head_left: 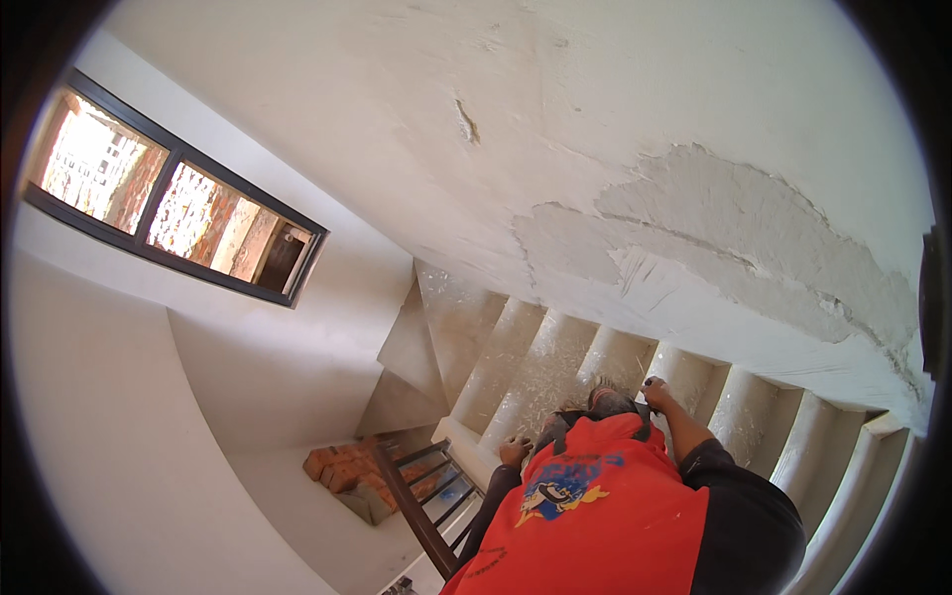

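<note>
My left hand point(516, 452) hangs low beside the stair's open side, near the railing, its fingers loose and slightly apart with nothing seen in them. My right hand point(656, 394) is at my right front, over the steps and close to the foot of the wall. Its fingers are curled in, and what they hold, if anything, is too small to tell. Ahead of my right arm, the white wall point(416, 129) carries a rough greyish bare patch point(734, 218) with ragged edges, and a small gouge point(466, 121) farther left.
I am on a staircase point(540, 372) whose steps are specked with white dust and flakes. A dark metal railing point(412, 506) runs at the lower left, with stacked red bricks point(347, 471) below it. A dark-framed window point(174, 193) is at the upper left.
</note>
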`<state>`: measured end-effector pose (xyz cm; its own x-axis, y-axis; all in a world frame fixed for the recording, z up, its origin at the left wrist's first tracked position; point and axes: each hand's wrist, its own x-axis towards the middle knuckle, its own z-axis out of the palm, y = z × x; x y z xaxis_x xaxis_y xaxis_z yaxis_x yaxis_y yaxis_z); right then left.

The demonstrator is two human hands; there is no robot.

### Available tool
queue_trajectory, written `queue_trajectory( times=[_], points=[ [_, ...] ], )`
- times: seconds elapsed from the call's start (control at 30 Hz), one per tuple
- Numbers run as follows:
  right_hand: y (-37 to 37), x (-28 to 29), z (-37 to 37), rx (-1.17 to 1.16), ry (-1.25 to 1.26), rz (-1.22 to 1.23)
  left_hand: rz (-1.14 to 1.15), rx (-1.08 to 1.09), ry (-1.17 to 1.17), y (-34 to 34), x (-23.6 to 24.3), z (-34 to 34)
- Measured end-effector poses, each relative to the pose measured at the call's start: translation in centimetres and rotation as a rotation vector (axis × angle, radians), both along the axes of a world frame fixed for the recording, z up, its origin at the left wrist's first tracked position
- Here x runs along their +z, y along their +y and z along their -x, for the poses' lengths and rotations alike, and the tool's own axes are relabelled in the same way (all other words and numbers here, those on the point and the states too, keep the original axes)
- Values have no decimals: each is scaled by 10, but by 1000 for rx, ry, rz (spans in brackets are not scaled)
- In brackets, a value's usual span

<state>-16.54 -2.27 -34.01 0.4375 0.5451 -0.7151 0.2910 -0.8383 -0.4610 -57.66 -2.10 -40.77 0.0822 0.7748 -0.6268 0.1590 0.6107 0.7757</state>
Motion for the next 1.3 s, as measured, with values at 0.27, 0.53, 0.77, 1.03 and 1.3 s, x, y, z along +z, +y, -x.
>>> queue_trajectory(
  times=[0.27,0.53,0.77,1.03,1.3],
  points=[
    [-9,-3,-15,153,-62,7,250,143,18,-9,4,-1],
    [-7,-6,-28,48,9,68,314,234,-7,-11,1,-4],
    [11,19,-28,64,-11,23,208,160,57,8,17,-23],
    [6,-19,-34,198,-111,-58,216,236,81,8,29,-38],
    [-4,-16,-34,126,-27,6,116,33,149,-6,14,-27]
  ],
)
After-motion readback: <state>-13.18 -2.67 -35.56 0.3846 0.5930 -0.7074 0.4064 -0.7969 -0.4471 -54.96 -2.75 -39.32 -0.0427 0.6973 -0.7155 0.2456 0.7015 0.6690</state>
